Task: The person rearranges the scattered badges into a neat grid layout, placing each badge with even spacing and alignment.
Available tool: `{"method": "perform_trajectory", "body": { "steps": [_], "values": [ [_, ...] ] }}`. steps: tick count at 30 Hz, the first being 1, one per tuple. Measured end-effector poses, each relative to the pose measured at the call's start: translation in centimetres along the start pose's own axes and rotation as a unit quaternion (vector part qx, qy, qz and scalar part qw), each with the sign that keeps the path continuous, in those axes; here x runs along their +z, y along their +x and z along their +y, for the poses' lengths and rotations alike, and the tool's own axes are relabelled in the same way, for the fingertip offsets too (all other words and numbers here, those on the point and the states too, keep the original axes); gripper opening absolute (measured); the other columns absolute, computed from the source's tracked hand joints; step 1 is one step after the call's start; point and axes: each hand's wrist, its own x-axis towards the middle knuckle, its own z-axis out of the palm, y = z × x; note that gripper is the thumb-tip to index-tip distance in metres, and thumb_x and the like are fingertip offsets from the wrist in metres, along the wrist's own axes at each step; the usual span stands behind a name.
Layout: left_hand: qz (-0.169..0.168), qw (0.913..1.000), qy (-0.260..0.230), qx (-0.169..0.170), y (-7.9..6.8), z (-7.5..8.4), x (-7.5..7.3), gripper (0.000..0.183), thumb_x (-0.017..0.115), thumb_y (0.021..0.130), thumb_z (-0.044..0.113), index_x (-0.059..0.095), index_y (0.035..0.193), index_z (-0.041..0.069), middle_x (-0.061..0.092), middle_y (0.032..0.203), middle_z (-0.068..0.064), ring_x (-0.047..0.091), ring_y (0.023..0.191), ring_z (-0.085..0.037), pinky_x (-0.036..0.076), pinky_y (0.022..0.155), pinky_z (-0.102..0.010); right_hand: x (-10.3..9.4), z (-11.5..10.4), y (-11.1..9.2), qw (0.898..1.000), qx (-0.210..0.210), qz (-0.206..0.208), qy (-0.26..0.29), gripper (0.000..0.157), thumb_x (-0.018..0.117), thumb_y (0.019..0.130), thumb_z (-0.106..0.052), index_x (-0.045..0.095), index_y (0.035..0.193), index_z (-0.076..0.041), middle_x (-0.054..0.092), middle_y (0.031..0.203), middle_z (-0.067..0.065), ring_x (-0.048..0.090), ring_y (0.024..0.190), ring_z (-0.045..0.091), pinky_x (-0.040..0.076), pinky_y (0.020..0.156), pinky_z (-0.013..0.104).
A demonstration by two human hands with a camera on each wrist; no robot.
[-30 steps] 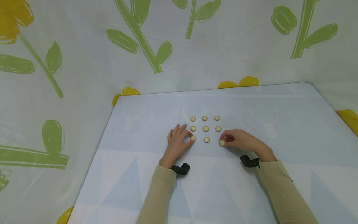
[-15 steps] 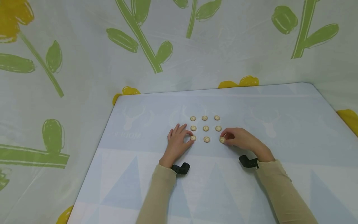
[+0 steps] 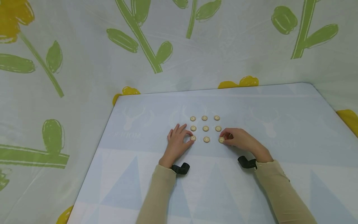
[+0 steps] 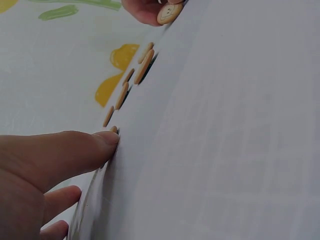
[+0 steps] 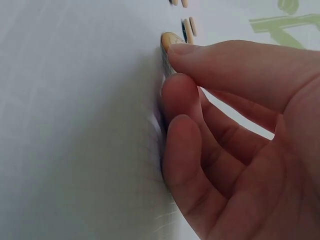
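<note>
Small round pale-wood discs with dark markings lie in three rows of three on the table. My left hand [image 3: 178, 140] pinches the near row's left disc [image 3: 193, 138] between thumb and index finger, its other fingers spread on the tabletop. At the near row's right end, my right hand [image 3: 240, 139] pinches another disc [image 3: 221, 140] by its edge. In the right wrist view that disc [image 5: 172, 39] leans tilted under the thumb, with the remaining fingers curled below. The near row's middle disc [image 3: 206, 139] lies flat between the hands, touched by neither.
The far row includes a disc [image 3: 204, 118] in its middle, and the middle row another disc [image 3: 205, 128]. A pale blue patterned cover lies over the table [image 3: 218, 193]. Behind stands a white curtain [image 3: 201, 59] printed with green stems and yellow flowers.
My right hand has shifted its disc slightly away from me and then a little left, level with the near row. The left hand and the other discs have stayed put.
</note>
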Motion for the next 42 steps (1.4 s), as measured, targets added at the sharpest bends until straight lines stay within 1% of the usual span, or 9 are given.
{"method": "perform_trajectory", "body": {
  "steps": [6, 13, 21, 29, 37, 42],
  "values": [
    [0.000, 1.0000, 0.000, -0.001, 0.07, -0.04, 0.01, 0.017, 0.065, 0.079, 0.031, 0.060, 0.093, 0.022, 0.037, 0.138, -0.005, 0.018, 0.132, -0.029, 0.009, 0.101, -0.052, 0.09, -0.04, 0.12, 1.000, 0.006, 0.003, -0.004, 0.018, 0.065, 0.081, -0.016, 0.060, 0.098, -0.016, 0.054, 0.081, 0.000, 0.048, 0.078, 0.017, 0.040, 0.066, 0.030],
    [0.000, 1.0000, 0.001, -0.002, 0.05, -0.16, 0.06, 0.017, 0.065, 0.079, 0.032, 0.060, 0.093, 0.023, 0.036, 0.139, -0.004, 0.017, 0.132, -0.028, 0.008, 0.101, -0.051, 0.26, 0.11, 0.18, 1.000, -0.005, 0.005, -0.009, 0.018, 0.065, 0.081, -0.014, 0.060, 0.098, -0.013, 0.053, 0.080, 0.000, 0.047, 0.076, 0.017, 0.039, 0.065, 0.031],
    [0.002, 1.0000, 0.002, -0.002, 0.00, -0.26, 0.15, 0.017, 0.065, 0.079, 0.032, 0.059, 0.093, 0.023, 0.036, 0.139, -0.004, 0.017, 0.132, -0.028, 0.008, 0.101, -0.051, 0.41, 0.03, 0.22, 1.000, -0.003, 0.013, -0.012, 0.018, 0.065, 0.080, -0.016, 0.060, 0.098, -0.014, 0.053, 0.079, 0.000, 0.047, 0.076, 0.017, 0.039, 0.064, 0.030],
    [-0.004, 1.0000, 0.003, -0.004, 0.11, -0.24, 0.15, 0.017, 0.064, 0.080, 0.033, 0.059, 0.094, 0.024, 0.035, 0.139, -0.002, 0.016, 0.133, -0.027, 0.008, 0.101, -0.050, 0.39, 0.12, 0.27, 1.000, -0.001, 0.012, -0.013, 0.019, 0.066, 0.080, -0.017, 0.060, 0.098, -0.015, 0.053, 0.079, 0.000, 0.047, 0.076, 0.018, 0.040, 0.065, 0.030],
    [0.000, 1.0000, 0.007, -0.003, 0.18, -0.39, 0.29, 0.018, 0.065, 0.079, 0.034, 0.059, 0.093, 0.024, 0.036, 0.139, -0.002, 0.017, 0.133, -0.027, 0.008, 0.101, -0.050, 0.34, 0.21, 0.24, 1.000, -0.010, 0.012, -0.017, 0.019, 0.065, 0.080, -0.015, 0.060, 0.098, -0.013, 0.053, 0.080, 0.000, 0.047, 0.075, 0.017, 0.039, 0.064, 0.031],
    [0.001, 1.0000, 0.004, -0.001, 0.09, -0.41, 0.17, 0.018, 0.065, 0.079, 0.033, 0.059, 0.094, 0.024, 0.036, 0.139, -0.003, 0.017, 0.132, -0.028, 0.008, 0.101, -0.051, 0.45, 0.11, 0.27, 1.000, -0.008, 0.013, -0.014, 0.019, 0.066, 0.080, -0.015, 0.060, 0.098, -0.013, 0.053, 0.079, 0.000, 0.047, 0.075, 0.017, 0.039, 0.065, 0.030]
  ]
}}
